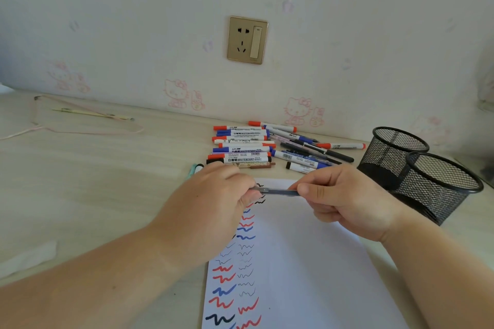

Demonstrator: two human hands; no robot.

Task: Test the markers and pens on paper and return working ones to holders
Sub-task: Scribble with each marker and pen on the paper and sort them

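I have both hands over the top of the paper, holding one slim dark pen level between them. My left hand has its fingers curled round the pen's left end; my right hand pinches the other end between thumb and forefinger, the remaining fingers folded under. Whether the cap is on or off I cannot tell (the pen is blurred).

The paper lies on the counter and carries two columns of test squiggles in red, blue and black, running toward 6 o'clock from the hands.

At 12 o'clock from the pen lies a heap of whiteboard markers with red, blue and black caps; several barrels read "WHITEBOARD MARKER" beside Chinese characters, and the small brand print is too fine to read. Thinner dark pens are mixed in at about 1 o'clock.

At 3 o'clock stand two black mesh holders, touching each other.

On the wall at 12 o'clock is a gold socket plate; the wallpaper shows faint pink cat figures.
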